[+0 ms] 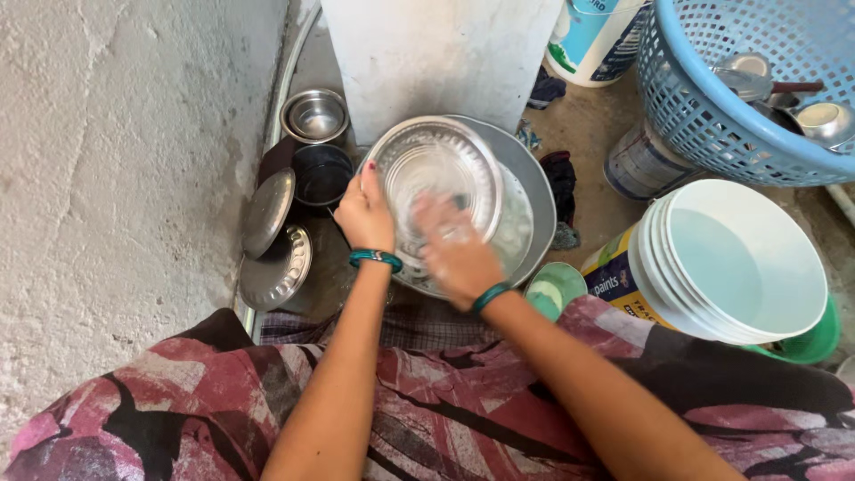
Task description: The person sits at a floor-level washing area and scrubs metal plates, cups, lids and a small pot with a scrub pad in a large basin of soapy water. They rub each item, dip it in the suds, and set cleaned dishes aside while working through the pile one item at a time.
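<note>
My left hand [363,212] grips the left rim of a ridged steel bowl [436,160], held tilted over a wide steel basin [534,191]. My right hand [456,254] is blurred and soapy, pressed flat inside the bowl's lower part. Both wrists wear green bangles. The basin's middle is hidden behind the bowl and my hands.
A small steel bowl [314,116], a dark pot [322,174] and two steel lids [267,214] lie at the left by a rough wall. A white bucket of water [744,263] stands right; a blue basket [712,98] with washed utensils sits behind it. A small green dish [554,289] lies near my right wrist.
</note>
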`<state>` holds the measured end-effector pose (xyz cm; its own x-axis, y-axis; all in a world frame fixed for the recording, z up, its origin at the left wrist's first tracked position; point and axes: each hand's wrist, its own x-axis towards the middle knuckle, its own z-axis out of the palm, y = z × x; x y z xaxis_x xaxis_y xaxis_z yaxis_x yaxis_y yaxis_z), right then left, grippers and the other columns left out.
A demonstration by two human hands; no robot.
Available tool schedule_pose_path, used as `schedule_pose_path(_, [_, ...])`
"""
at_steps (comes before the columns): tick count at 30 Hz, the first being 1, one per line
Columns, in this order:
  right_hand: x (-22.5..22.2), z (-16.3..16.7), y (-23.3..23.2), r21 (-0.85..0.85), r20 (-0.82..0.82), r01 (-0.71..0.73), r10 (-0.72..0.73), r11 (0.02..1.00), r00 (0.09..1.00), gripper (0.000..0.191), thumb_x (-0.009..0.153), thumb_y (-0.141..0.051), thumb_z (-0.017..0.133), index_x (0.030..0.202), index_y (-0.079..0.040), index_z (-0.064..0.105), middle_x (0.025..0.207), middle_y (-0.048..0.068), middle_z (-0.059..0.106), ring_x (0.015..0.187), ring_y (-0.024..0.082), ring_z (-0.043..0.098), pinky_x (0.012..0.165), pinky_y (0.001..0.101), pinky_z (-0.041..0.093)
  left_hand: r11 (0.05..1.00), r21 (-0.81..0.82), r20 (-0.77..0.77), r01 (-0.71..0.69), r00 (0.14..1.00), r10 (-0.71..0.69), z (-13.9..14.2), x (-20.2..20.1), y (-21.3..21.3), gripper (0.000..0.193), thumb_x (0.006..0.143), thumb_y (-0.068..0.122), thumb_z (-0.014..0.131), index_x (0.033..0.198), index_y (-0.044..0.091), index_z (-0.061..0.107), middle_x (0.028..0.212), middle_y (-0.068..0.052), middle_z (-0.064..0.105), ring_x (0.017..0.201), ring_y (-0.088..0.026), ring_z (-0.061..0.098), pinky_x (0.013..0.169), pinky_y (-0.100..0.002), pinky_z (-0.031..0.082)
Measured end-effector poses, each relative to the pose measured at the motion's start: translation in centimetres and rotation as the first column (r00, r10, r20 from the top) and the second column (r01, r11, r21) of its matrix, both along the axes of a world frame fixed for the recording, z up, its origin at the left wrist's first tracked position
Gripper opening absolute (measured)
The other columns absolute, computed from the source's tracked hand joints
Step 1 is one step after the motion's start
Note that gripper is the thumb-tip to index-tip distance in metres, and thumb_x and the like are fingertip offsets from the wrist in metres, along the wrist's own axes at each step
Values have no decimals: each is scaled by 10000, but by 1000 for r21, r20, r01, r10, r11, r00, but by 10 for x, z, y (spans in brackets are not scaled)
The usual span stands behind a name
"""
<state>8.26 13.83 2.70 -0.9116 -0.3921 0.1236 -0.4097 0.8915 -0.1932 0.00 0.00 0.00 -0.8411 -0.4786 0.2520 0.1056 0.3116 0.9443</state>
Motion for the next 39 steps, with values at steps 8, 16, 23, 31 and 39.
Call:
schedule_pose_path(8, [-56, 0, 71, 172, -133, 35, -12, 984, 991, 686, 1021, -320, 409, 1630, -138, 149, 1706, 86, 170, 1556, 308, 185, 1233, 561, 76, 986, -139, -59, 88, 994, -97, -13, 15, 35, 415, 1058, 330, 525, 865, -3, 680, 729, -275, 636, 657, -453, 642, 591, -518, 467])
schedule_pose_path(16, [-8, -14, 31, -28, -164, -130, 124, 991, 979, 665, 1040, -315, 462, 1619, -89, 226, 1675, 125, 291, 1525, 295, 296, 1191, 622, 200, 993, -22, -5, -114, 993, 114, 6, -12, -4, 445, 1064, 351, 518, 852, -5, 677, 660, -242, 634, 577, -432, 634, 568, -495, 478])
schedule_pose_path(23, [-30, 7, 32, 90, -255, -161, 179, 983, 950, 356, 907, -230, 633, 1261, -205, 658, 1102, 91, 662, 1027, 322, 648, 846, 492, 523, 993, 76, 237, 91, 966, -107, -32, -38, 13, 394, 1015, 377, 501, 1055, 38, 699, 948, -259, 714, 871, -445, 697, 709, -508, 553])
schedule_pose_path(31, [-59, 67, 90, -106, -427, 69, -108, 992, 898, 377, 890, -504, 709, 909, -135, 784, 798, 157, 719, 675, 349, 686, 597, 457, 527, 757, -167, 45, 632, 772, -634, 15, -18, 13, 378, 980, 409, 623, 1010, 53, 748, 955, -193, 748, 837, -308, 705, 754, -420, 525])
schedule_pose_path(39, [-48, 78, 78, -161, -582, -24, -76, 987, 810, 394, 956, -454, 701, 759, -116, 747, 711, 115, 693, 662, 332, 671, 664, 471, 535, 601, -204, -98, 773, 595, -798, 78, 28, 50, 326, 627, 245, 908, 834, 46, 754, 782, -134, 751, 687, -237, 724, 641, -359, 556])
